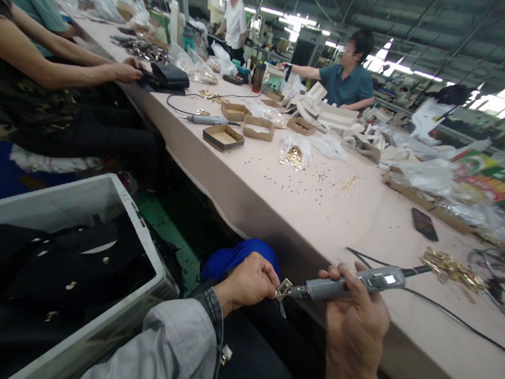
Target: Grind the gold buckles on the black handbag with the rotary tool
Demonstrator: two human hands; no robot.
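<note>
The left hand (249, 280) is closed around a small gold buckle (284, 288), pinching it just off the near edge of the desk (278, 204), above the person's lap. The right hand (356, 323) grips a grey power tool (346, 285), held almost level, with its tip touching the buckle. The tool's black cord (457, 316) runs back over the desk to the right. Just beyond the tool's rear end lies a pile of gold fittings (450, 270), and a dark phone (424, 224) lies flat a little farther up the desk.

To the left, beside the person's knee, stands a grey bin (110, 197) filled with black bags carrying gold studs. A blue cushion (240, 255) shows under the desk edge behind the left hand.

Farther along the desk sit several shallow cardboard trays (223, 137), a second grey tool (205, 120) and a clear bag of gold parts (293, 151), with small bits scattered around it. On the left side a co-worker's hand (124, 70) rests on a black bag (167, 76). Across the desk another person (350, 73) in a dark shirt reaches out among white pieces (334, 116).
</note>
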